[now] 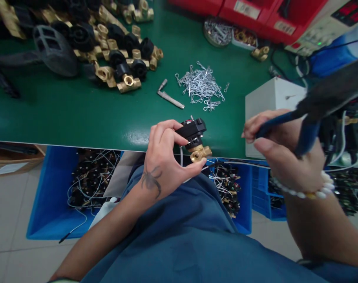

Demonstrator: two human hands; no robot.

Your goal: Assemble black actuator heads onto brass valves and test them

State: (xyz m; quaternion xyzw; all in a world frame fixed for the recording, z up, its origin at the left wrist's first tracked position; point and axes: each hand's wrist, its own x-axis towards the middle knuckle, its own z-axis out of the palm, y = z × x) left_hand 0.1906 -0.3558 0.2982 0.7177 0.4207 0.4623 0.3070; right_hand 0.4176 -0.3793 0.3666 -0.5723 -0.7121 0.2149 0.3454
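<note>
My left hand (164,157) grips a small valve (195,139) with a black plastic top and a brass fitting at its bottom, held just over the front edge of the green table (79,114). My right hand (280,151) is closed around the blue handles of pliers (302,118), whose dark head points up and to the right, blurred. The pliers sit to the right of the valve, apart from it. A pile of small silver wire clips (201,84) lies on the table behind the valve.
Several black-and-brass valves (120,51) are heaped at the back left. A metal tool (168,94) lies beside the clips. A white box (270,106) stands right. Blue bins (61,196) of wired parts sit on the floor. Red bins (249,11) line the back.
</note>
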